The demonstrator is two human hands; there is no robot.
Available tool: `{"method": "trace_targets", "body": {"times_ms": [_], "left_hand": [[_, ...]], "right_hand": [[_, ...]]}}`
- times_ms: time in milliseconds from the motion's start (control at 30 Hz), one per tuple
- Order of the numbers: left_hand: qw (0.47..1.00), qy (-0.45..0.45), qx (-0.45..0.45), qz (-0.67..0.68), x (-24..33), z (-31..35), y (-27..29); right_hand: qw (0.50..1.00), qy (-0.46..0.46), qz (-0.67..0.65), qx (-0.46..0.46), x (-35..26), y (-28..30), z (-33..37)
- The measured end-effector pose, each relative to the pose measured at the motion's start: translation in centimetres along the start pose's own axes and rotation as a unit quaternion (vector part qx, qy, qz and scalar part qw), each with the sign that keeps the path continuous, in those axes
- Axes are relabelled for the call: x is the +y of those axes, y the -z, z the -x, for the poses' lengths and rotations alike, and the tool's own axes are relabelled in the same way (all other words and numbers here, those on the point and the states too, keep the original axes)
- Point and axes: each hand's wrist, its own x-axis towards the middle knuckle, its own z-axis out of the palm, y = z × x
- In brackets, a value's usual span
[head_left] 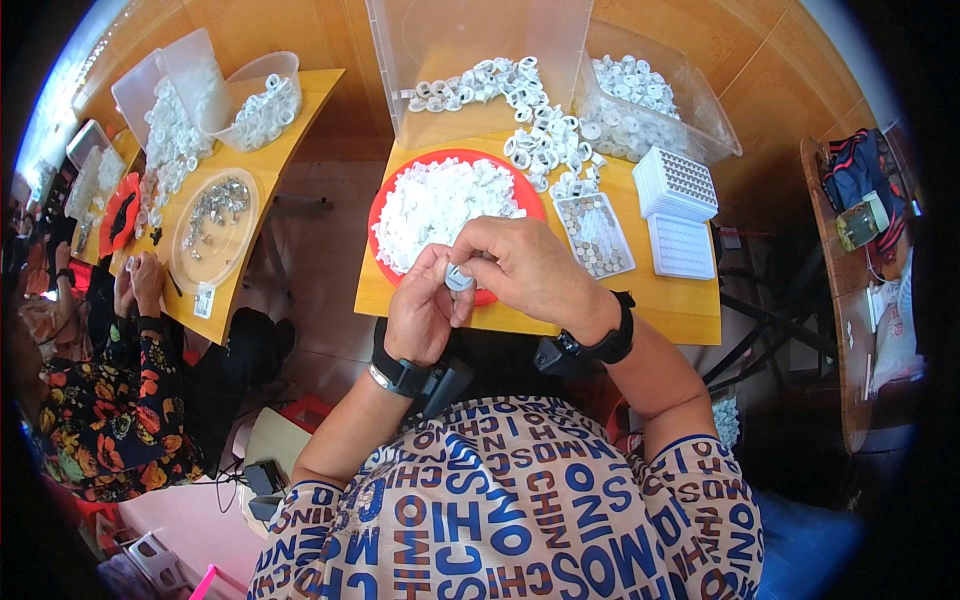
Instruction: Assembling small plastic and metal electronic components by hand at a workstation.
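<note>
Between my hands, just over the near rim of a red round tray (533, 197), is a small round white plastic part (459, 279) with a pale blue-grey face. My left hand (420, 312) grips it from the left with thumb and fingers. From the right, my right hand (525, 268) pinches at its upper side, fingertips closed; whether a smaller piece is in that pinch is hidden. The tray is heaped with small white plastic pieces (440, 205). Right of it, beside my right hand, sits a white box (622, 262) holding round metallic discs and white bits.
White ring-shaped parts (545, 135) spread across the yellow table's (376, 285) back, beside a clear bin (700, 140) of similar parts. White gridded trays (676, 185) are stacked at the right. At the left table, a co-worker's hands (142, 283) work near a round tray (180, 262) of metal pieces.
</note>
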Motion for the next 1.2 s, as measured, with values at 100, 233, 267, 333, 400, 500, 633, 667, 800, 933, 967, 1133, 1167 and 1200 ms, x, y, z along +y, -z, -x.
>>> {"method": "trace_targets", "body": {"times_ms": [100,233,267,333,400,500,633,667,800,933,967,1133,1167,1200], "left_hand": [[0.999,-0.008,0.031,-0.041,0.1,-0.1,-0.8],[0.997,-0.012,0.036,-0.072,0.3,-0.2,-0.9],[0.997,-0.010,0.038,-0.066,0.3,-0.2,-0.9],[0.997,-0.009,0.040,-0.060,0.3,0.0,-0.9],[0.998,-0.003,0.050,-0.030,0.0,0.1,-0.8],[1.000,-0.007,0.005,0.008,-0.6,0.4,-0.1],[0.999,-0.012,0.030,-0.001,-0.8,0.5,-0.4],[0.999,-0.012,0.033,0.003,-0.9,0.4,-0.4],[0.999,-0.015,0.045,0.002,-0.9,0.4,-0.5],[0.997,-0.017,0.067,-0.017,-0.5,0.3,-1.0],[0.997,-0.018,0.067,-0.015,-0.4,0.3,-1.1],[0.998,-0.029,0.054,-0.007,0.0,0.2,-1.2],[0.998,-0.033,0.044,0.004,0.0,0.1,-1.2],[0.998,-0.038,0.037,0.014,0.0,0.1,-1.2]], "right_hand": [[1.000,-0.012,-0.011,-0.003,0.3,0.0,0.0],[1.000,-0.012,-0.008,-0.020,0.4,0.1,-0.2],[1.000,-0.013,-0.006,-0.026,0.3,0.2,-0.2],[1.000,-0.012,-0.008,-0.024,0.2,0.0,-0.1],[1.000,-0.011,-0.010,-0.022,0.1,-0.1,0.0],[0.999,-0.020,-0.015,-0.020,-0.1,-0.3,0.3],[0.999,-0.051,0.003,0.012,-0.3,-1.0,0.7],[0.997,-0.065,0.009,0.032,-0.2,-1.4,0.9],[0.995,-0.057,0.021,0.075,0.0,-2.5,1.3],[0.994,-0.062,-0.011,0.090,0.1,-2.6,1.3],[0.993,-0.062,-0.029,0.092,0.2,-2.7,1.4],[0.980,-0.077,-0.146,0.110,1.5,-3.7,1.5],[0.965,-0.098,-0.205,0.127,1.9,-4.0,1.6],[0.966,-0.097,-0.206,0.125,1.8,-4.0,1.5]]}}
